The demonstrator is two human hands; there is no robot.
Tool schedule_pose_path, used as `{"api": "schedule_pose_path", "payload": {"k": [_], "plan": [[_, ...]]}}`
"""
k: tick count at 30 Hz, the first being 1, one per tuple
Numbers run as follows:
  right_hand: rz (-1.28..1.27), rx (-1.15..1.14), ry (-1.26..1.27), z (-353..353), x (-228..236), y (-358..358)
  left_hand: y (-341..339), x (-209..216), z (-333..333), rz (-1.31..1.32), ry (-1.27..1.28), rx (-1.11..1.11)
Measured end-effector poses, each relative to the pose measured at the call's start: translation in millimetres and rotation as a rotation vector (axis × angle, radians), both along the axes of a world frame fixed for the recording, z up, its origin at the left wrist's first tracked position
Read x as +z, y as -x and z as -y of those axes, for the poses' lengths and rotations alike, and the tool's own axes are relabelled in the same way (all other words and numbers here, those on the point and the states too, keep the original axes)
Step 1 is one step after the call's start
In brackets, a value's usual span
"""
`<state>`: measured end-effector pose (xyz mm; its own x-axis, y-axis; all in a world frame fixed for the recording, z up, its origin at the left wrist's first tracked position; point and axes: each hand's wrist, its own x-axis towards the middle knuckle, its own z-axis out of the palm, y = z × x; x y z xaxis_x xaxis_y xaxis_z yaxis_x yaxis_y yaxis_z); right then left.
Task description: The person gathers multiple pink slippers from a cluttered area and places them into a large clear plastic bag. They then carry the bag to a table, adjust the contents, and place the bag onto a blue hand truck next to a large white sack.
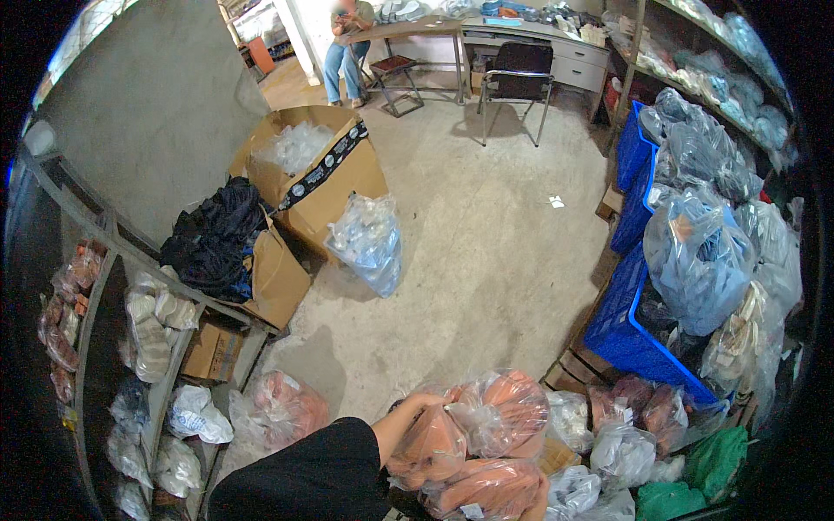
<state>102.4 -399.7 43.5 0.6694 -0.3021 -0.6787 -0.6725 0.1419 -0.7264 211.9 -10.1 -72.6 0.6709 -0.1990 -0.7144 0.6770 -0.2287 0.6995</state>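
Observation:
From the lower edge my left arm, in a black sleeve, reaches to a cluster of see-through plastic bags packed with salmon-pink soft goods. My left hand (pixel 426 404) is closed on the gathered plastic of a pink-filled bag (pixel 432 447). Against its right side leans another such bag (pixel 504 412). A third pink-filled bag (pixel 486 488) lies nearest me, with a small white label on it. My right hand (pixel 535 506) shows only in part at the bottom edge, against the right side of that near bag; its fingers are mostly hidden.
Another pink bag (pixel 282 408) sits on the floor at left, by a metal shelf (pixel 161 408). Large cartons (pixel 339 187) and a bluish bag (pixel 372 247) stand beyond. Blue crates (pixel 638 326) heaped with bags line the right. A person (pixel 347 43) sits far back near a chair (pixel 519 74).

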Motion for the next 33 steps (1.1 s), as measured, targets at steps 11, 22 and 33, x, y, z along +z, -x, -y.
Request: {"api": "schedule_pose_path", "payload": {"k": [11, 22, 33], "plan": [[-0.076, 0.12, 0.008, -36, 6, 25, 72, -27, -32, 0.096, -0.402, -0.101], [-0.204, 0.387, 0.023, -108, -1, 47, 174, 13, -148, -0.017, -0.323, 0.239], [-0.129, 1.093, 0.541, -234, -10, -88, 270, -17, -180, -0.011, 0.1, 1.039]]}}
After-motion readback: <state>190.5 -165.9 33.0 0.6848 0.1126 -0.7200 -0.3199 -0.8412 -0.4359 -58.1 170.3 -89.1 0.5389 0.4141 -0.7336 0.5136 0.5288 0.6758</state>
